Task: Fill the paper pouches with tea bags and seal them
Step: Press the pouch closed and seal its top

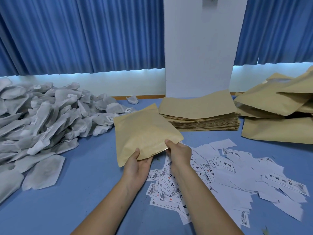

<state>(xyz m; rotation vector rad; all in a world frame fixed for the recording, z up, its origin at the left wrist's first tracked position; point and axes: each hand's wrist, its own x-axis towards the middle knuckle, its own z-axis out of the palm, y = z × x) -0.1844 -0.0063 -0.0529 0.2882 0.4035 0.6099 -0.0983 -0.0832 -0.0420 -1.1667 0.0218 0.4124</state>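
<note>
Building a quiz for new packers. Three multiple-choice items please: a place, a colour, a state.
1. Where does the heap of tea bags lie relative to the held pouch? A) to its right B) to its left C) under it
2. What colour is the table top? A) green B) white C) blue
3. How is the pouch held? A) by both hands B) by one hand only C) not at all
1 B: the heap fills the table's left side. 2 C: blue shows around the arms. 3 A: left hand and right hand both grip its near edge.
</note>
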